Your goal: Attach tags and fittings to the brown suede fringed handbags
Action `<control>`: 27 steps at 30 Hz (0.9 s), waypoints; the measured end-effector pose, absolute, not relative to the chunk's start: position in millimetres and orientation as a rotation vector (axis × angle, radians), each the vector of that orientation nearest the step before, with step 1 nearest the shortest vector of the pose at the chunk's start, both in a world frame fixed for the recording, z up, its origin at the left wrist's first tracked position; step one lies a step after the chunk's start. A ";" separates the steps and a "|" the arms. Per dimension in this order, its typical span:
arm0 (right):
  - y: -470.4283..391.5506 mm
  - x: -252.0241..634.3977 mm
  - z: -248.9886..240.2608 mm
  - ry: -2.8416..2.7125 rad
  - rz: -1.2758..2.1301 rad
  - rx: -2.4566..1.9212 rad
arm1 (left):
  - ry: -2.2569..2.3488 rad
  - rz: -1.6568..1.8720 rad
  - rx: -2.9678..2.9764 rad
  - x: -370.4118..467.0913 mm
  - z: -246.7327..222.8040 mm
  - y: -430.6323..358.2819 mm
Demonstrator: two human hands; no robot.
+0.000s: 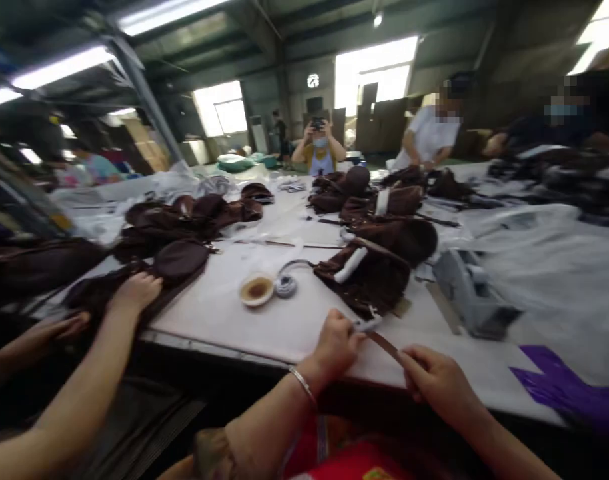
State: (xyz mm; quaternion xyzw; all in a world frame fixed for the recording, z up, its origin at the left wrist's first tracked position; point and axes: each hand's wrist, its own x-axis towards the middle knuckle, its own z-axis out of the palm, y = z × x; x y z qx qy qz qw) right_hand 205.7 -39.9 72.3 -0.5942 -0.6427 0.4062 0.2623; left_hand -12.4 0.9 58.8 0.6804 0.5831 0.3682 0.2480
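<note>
My left hand [337,343], with a bracelet at its wrist, is closed on a brown strap [384,347] beside a pale wrapped piece [368,325]. My right hand [432,373] pinches the same strap farther right, over the table's front edge. Just beyond lies a dark brown bag [379,280] with a white wrapped piece [351,265] on it. Left of the bag, a shallow dish [256,291] with brown contents sits beside a small round grey-and-white item [285,286].
A grey tape dispenser [477,293] and a purple plastic piece [569,390] lie to the right, near clear plastic sheeting [559,267]. At left, another person's hands [134,293] touch brown bags [179,260]. More people stand across the white table [209,320].
</note>
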 end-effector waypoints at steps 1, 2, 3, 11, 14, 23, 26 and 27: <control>-41.0 203.2 77.1 -1.666 1.152 -1.593 | 1.537 0.961 1.651 -13.4 66.7 7.2; -40.9 199.3 80.5 -1.605 1.198 -1.585 | 1.446 0.898 1.430 -14.0 73.9 12.1; -40.4 195.3 82.4 -1.552 1.226 -1.577 | 1.342 0.849 1.214 -14.4 80.3 15.5; -37.7 182.2 75.0 -1.406 1.295 -1.642 | 1.112 0.773 0.650 -12.3 90.8 17.6; -34.5 178.8 74.3 -1.442 1.256 -1.686 | 1.115 0.792 0.649 -11.6 87.8 14.8; -24.8 164.1 75.3 -1.373 1.391 -1.479 | 1.224 0.865 0.814 -8.0 83.8 11.1; -31.0 164.8 77.2 -1.368 1.507 -1.370 | 1.330 0.903 0.983 -5.4 87.4 2.0; -33.1 164.8 77.1 -1.390 1.495 -1.377 | 1.381 0.898 1.047 -3.9 88.8 -3.1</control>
